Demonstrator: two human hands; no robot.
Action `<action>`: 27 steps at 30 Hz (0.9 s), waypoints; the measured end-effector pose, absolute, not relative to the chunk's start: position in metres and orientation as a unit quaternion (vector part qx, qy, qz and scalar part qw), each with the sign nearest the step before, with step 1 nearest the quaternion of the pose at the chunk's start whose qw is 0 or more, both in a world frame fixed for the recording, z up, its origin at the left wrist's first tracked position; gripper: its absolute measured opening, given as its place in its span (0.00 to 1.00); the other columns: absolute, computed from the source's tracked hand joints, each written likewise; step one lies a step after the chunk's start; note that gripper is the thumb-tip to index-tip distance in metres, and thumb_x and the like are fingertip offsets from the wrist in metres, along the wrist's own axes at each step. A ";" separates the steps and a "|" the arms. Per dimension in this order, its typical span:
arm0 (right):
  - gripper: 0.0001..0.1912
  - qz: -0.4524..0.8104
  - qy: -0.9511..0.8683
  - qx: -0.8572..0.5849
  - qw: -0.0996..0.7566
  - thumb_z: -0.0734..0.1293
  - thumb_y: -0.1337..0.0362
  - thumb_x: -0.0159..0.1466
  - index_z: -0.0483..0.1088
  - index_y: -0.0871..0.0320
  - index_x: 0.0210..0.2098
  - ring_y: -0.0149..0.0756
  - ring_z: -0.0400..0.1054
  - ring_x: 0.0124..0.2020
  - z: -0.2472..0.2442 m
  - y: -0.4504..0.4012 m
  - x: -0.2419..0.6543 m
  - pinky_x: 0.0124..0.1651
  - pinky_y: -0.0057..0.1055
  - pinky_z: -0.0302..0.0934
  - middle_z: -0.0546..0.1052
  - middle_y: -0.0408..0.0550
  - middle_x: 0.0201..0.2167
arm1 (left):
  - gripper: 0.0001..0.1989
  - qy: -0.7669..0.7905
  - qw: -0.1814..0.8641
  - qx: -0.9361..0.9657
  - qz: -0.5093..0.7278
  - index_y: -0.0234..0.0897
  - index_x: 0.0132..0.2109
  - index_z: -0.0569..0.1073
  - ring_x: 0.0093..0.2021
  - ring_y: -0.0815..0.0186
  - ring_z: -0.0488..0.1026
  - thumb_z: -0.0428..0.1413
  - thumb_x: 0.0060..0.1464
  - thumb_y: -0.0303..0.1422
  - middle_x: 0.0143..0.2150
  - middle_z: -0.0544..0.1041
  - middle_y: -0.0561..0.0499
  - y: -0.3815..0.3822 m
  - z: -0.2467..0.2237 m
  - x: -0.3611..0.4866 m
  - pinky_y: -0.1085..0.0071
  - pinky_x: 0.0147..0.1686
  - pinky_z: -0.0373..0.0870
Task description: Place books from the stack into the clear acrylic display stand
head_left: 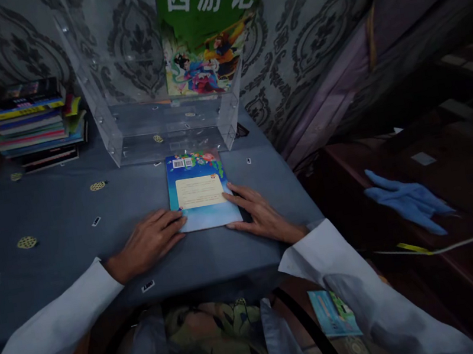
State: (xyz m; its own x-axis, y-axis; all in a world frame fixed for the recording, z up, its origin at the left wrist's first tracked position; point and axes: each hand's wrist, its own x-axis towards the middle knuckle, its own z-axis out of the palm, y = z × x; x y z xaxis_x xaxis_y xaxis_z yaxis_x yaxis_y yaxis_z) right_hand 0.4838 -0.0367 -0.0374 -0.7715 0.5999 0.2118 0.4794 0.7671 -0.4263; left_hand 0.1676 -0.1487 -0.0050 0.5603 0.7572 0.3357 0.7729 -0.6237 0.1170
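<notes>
Blue book (205,218) on a blue tablecloth (59,223), between the two hands; clock positions are taken from its centre, with 12 o'clock pointing away from the wearer. The book lies flat, its long axis running roughly from 12 to 6 o'clock, the far end leaning slightly toward 11. Two small code panels sit at the 12 o'clock end; one cream text panel occupies the middle, its print too small to read.

The left hand (151,238) lies at 8 o'clock, fingertips touching the book's near left corner; whether it grips the book cannot be told. The right hand (263,214) lies at 4 o'clock, its thumb spread wide from the fingers, which touch the right edge.

Surrounding objects: one transparent stand (138,150) at 12 o'clock, just beyond the book's far edge, bearing one green book (204,32), upright and leaning back, with three large white characters across its cover; one stack of books (38,127) at 10 o'clock, its volumes too dark to count; one blue glove (408,200) just past 3 o'clock, well apart on a dark red surface (346,159); one light-blue packet (332,311) at 5 o'clock, below the table edge.
</notes>
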 end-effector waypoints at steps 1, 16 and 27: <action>0.39 0.176 -0.925 -0.291 0.172 0.66 0.45 0.66 0.54 0.51 0.71 0.55 0.52 0.71 -0.037 -0.037 0.484 0.68 0.59 0.53 0.56 0.58 0.72 | 0.16 -0.435 0.026 -0.882 -0.178 0.37 0.55 0.75 0.50 0.56 0.77 0.47 0.70 0.36 0.52 0.78 0.42 -0.149 -0.005 0.168 0.58 0.48 0.77; 0.35 0.175 -0.917 -0.300 0.194 0.69 0.46 0.65 0.62 0.49 0.67 0.52 0.57 0.69 -0.036 -0.040 0.484 0.68 0.54 0.57 0.62 0.54 0.69 | 0.16 -0.429 0.114 -0.882 -0.158 0.34 0.56 0.73 0.47 0.57 0.76 0.47 0.71 0.36 0.50 0.78 0.41 -0.150 -0.008 0.174 0.61 0.44 0.74; 0.35 0.171 -0.922 -0.283 0.201 0.68 0.45 0.65 0.63 0.53 0.66 0.52 0.58 0.68 -0.038 -0.041 0.485 0.67 0.54 0.57 0.63 0.58 0.68 | 0.15 -0.382 0.069 -0.912 -0.131 0.37 0.60 0.69 0.53 0.55 0.72 0.50 0.69 0.30 0.52 0.75 0.41 -0.128 -0.017 0.217 0.57 0.52 0.70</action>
State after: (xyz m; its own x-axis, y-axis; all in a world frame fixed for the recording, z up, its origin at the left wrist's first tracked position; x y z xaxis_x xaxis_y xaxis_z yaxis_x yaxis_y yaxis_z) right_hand 0.4848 -0.0407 -0.0377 -0.7585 0.5912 0.2743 0.4540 0.7812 -0.4285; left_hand 0.2165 -0.1279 -0.0168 0.6740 0.6783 0.2925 0.7146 -0.6991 -0.0253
